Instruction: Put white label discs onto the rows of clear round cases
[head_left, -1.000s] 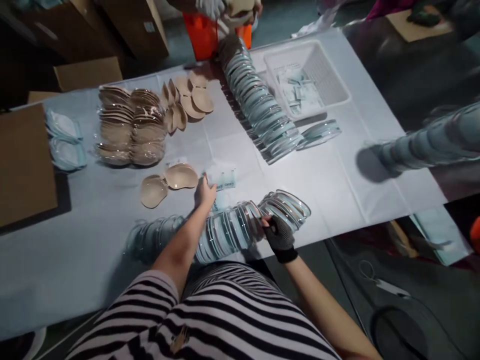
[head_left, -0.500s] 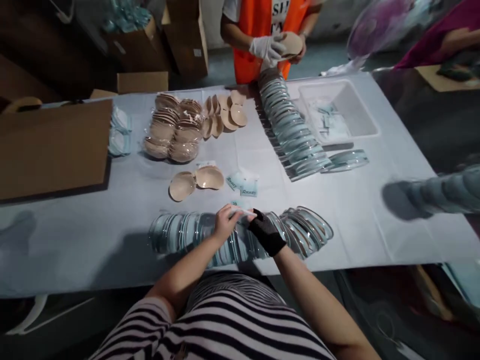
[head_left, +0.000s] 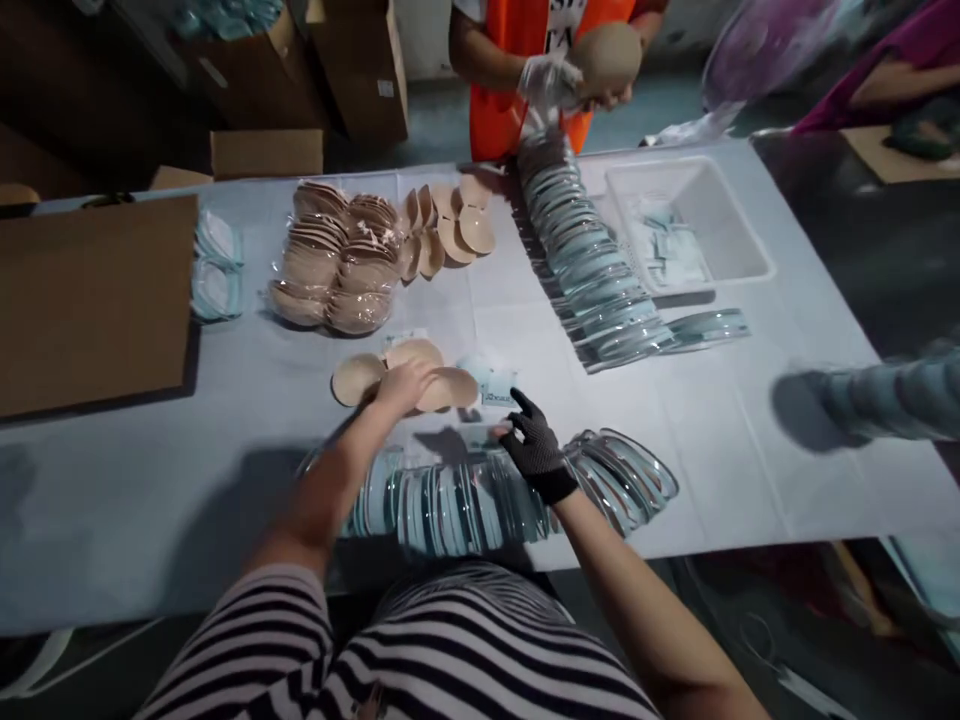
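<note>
My bare left hand [head_left: 407,386] is closed on a beige bra cup [head_left: 454,388], over two more beige cups [head_left: 357,380] lying on the table. My right hand [head_left: 534,440], in a black glove with bare fingertips, is held above the row of clear plastic packs [head_left: 450,508]. Its thumb and forefinger are apart with nothing between them. Just beyond it lie small printed sachets [head_left: 497,388], white and pale teal. The packs stand on edge in a tight row along the near side of the table, leaning over at the right end.
Bagged stacks of beige cups [head_left: 311,262] and loose cups [head_left: 454,232] lie farther back. A second row of packs [head_left: 581,250] runs towards a co-worker's gloved hand [head_left: 551,82]. A white bin [head_left: 742,235] holds sachets. Cardboard [head_left: 90,300] covers the left end.
My left hand has moved from the packs left and forward to the cups and taken hold of one. My right hand has let go of the thin white piece and spread its fingers.
</note>
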